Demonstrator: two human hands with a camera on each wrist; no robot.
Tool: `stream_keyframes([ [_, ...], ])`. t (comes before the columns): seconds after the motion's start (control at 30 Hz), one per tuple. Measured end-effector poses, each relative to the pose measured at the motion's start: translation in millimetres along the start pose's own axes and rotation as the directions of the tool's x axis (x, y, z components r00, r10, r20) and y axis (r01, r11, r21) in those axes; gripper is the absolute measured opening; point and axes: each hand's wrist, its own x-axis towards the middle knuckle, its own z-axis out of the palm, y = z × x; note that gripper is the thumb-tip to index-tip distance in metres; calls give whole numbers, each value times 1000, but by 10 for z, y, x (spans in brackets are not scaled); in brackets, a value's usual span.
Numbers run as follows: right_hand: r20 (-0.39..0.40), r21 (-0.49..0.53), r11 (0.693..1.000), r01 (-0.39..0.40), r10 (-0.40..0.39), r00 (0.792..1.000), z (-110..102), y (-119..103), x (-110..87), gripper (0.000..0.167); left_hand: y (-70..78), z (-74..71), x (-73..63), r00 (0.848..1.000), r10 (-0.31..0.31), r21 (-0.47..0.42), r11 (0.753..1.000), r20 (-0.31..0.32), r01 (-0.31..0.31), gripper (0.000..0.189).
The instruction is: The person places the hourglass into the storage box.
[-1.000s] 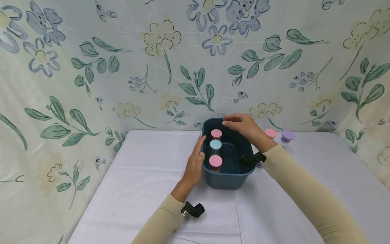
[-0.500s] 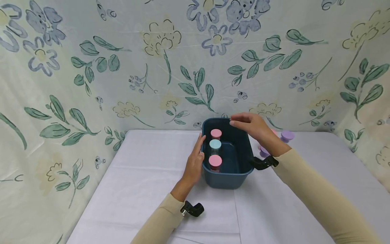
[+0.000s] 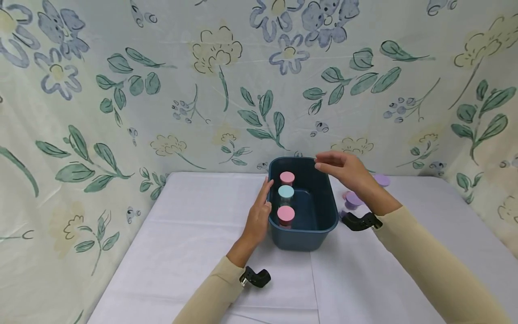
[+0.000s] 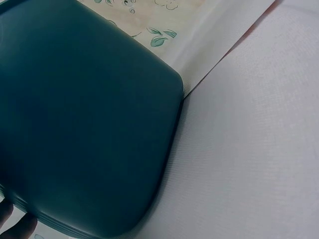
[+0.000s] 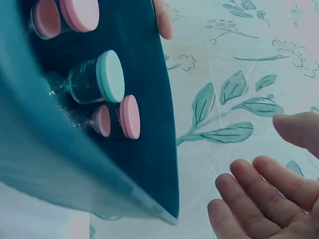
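Observation:
A dark blue plastic bin (image 3: 300, 241) stands on the table. Along its left inside wall are a pink-capped sand timer (image 3: 287, 177), a teal-capped sand timer (image 3: 286, 192) and a second pink-capped one (image 3: 285, 214). In the right wrist view their clear glass narrows at the waist, as on the teal-capped timer (image 5: 110, 75). My left hand (image 3: 256, 220) rests against the bin's left side with straight fingers; two fingertips (image 4: 20, 229) show at the rim in the left wrist view. Beside the back right rim, my right hand (image 3: 344, 170) is held with fingers apart and nothing in them.
Right of the bin, partly behind my right arm, stand purple-capped timers (image 3: 353, 200), one farther back (image 3: 381, 180). A bit of pink shows beside them. A white cloth (image 3: 202, 234) covers the table, and a floral curtain (image 3: 226, 103) hangs directly behind it.
My right hand has moved right, from over the bin's back to outside its right rim, uncovering purple timers and covering a pink one. The left hand and bin have stayed put.

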Motion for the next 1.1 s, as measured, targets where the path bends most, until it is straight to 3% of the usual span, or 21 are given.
stream_keyframes([
  [0.23, -59, -44, 998, 42, -45, 997, -45, 70, -93, 57, -11, 0, 1, 1000, 8, 5, 1000, 3, -8, 55],
  [0.63, -87, -104, 989, 107, -116, 989, -33, 116, -289, 56, -2, 7, -2, 1000, -7, 13, 1000, 5, 7, 56],
  [1.1, -191, -47, 997, 61, -69, 979, -87, 309, -473, 55, -18, 2, -1, 1000, 13, -3, 1000, 2, -13, 54],
])
